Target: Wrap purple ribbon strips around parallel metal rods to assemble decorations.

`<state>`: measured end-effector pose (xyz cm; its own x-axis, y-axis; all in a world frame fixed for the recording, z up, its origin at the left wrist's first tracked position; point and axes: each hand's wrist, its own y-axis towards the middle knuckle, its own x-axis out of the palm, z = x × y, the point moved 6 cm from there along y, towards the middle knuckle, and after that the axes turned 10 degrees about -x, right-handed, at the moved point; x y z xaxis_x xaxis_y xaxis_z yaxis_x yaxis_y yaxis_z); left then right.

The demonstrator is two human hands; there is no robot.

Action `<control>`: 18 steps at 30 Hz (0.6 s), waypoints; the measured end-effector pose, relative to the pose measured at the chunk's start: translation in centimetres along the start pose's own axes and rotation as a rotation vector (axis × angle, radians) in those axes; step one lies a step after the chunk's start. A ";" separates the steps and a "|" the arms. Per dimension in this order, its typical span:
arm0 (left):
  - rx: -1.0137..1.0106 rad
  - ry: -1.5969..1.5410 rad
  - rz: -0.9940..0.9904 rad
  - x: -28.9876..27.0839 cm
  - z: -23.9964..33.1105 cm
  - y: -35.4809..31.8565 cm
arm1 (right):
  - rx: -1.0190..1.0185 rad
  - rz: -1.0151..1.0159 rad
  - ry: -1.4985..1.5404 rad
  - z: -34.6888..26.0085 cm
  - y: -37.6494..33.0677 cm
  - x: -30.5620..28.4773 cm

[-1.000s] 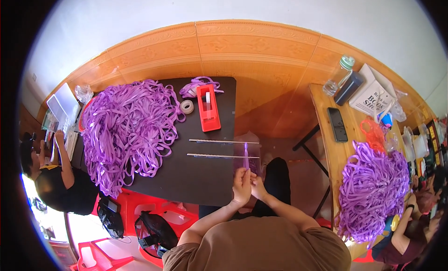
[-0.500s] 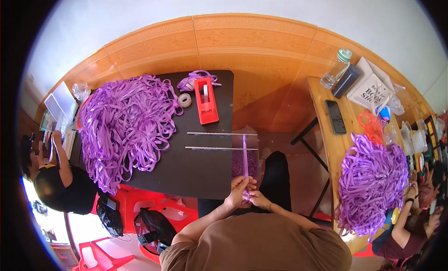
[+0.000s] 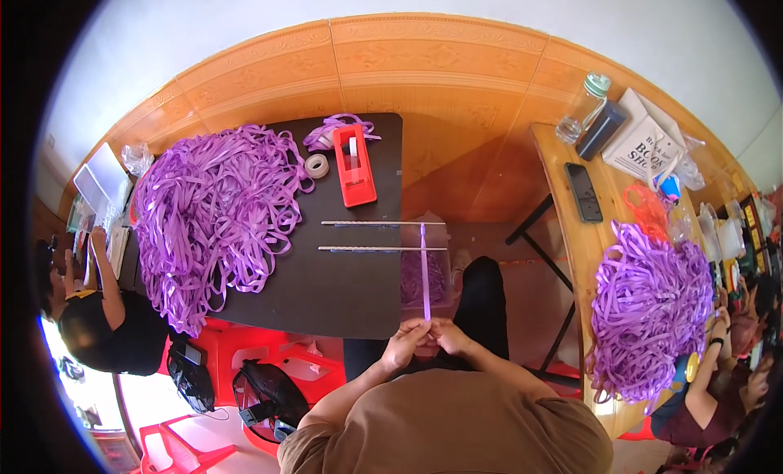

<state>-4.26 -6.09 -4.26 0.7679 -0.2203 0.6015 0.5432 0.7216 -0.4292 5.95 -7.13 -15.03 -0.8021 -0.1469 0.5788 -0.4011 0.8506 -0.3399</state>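
Purple ribbon strip: a narrow purple ribbon strip (image 3: 425, 270) runs straight up from the fingertips, over the table edge and across both rods.
Left hand: the left hand (image 3: 405, 343) pinches the strip's near end, fingers closed on it.
Right hand: the right hand (image 3: 447, 337) touches the left, fingers curled shut on the same end.
Rods: two thin pale rods (image 3: 383, 236) lie parallel on the dark rectangular table (image 3: 326, 294), jutting past its right edge.
Bin: a clear container (image 3: 424, 282) of purple ribbon sits below the rods, beside the table.
Further up: a red tape dispenser (image 3: 354, 165) stands beside a small roll of clear tape (image 3: 317, 166).
Left side: a big heap of loose purple ribbons (image 3: 216, 213) covers the table's left half.
Far right: a second purple ribbon heap (image 3: 648, 307) lies on a wooden table (image 3: 571, 229), well apart from the hands.
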 end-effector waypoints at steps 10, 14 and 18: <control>0.049 0.142 0.006 -2.0 -0.5 -1.7 | -0.531 0.297 -0.267 -8.1 4.0 -0.4; 0.080 0.128 0.005 -0.8 0.6 -1.6 | -0.412 0.231 -0.306 -5.2 2.4 -0.6; 0.205 0.329 -0.050 -1.0 1.2 -0.1 | -0.317 0.174 -0.277 -2.4 0.4 0.5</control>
<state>-5.51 -5.18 -4.04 0.8279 -0.4332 0.3563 0.5294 0.8135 -0.2409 6.47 -5.66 -13.09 -0.9509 -0.0811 0.2987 -0.1295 0.9807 -0.1461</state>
